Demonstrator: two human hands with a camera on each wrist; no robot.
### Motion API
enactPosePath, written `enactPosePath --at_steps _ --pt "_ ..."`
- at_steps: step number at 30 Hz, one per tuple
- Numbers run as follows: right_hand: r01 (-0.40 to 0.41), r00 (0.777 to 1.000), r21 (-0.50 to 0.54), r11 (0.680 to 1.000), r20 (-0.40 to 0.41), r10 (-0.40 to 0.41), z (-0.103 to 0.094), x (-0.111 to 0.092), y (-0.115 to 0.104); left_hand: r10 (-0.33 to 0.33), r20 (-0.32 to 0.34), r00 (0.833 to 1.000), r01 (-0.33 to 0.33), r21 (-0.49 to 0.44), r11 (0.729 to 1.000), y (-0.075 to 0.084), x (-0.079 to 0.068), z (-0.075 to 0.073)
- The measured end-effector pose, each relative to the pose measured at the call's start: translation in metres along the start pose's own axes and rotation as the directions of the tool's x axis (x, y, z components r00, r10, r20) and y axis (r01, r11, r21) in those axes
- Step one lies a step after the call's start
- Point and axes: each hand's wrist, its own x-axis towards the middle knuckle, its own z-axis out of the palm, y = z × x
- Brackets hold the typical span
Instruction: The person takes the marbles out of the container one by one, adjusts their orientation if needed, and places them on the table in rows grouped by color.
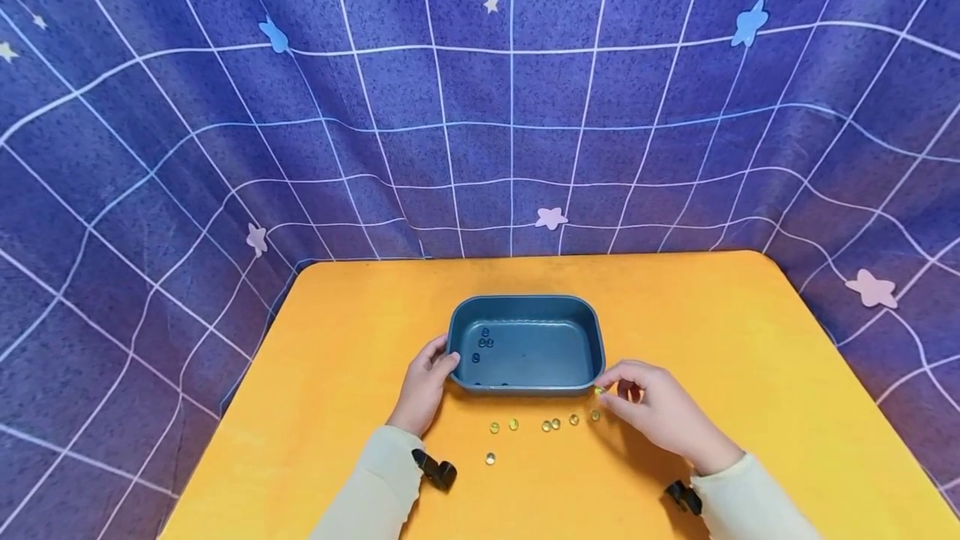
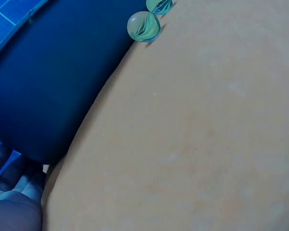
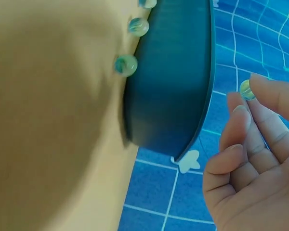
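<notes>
A dark blue rectangular plastic container stands on the table, with several marbles lying inside toward its left end. My left hand holds the container's left end, thumb over the rim and fingers along the outer wall; the left wrist view catches only part of this hand. Between thumb and index finger, my right hand pinches a clear yellow-green marble beside the container's front right corner. The other fingers of that hand are loosely curled.
A loose row of glass marbles lies on the yellow table in front of the container. One more marble sits nearer the front. A blue gridded curtain with stars hangs behind the table and along both sides.
</notes>
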Motion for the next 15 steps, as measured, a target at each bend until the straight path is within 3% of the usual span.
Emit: enactPosePath --at_steps 9,15 --pt "0.04 0.999 -0.098 0.994 -0.013 -0.041 -0.013 -0.013 0.008 -0.024 0.002 1.0 0.024 -0.021 0.999 0.003 -0.001 0.001" --pt "0.011 1.0 -0.15 0.989 0.007 -0.01 -0.009 -0.017 0.019 -0.035 0.007 0.999 0.035 -0.031 0.999 0.022 -0.011 0.004"
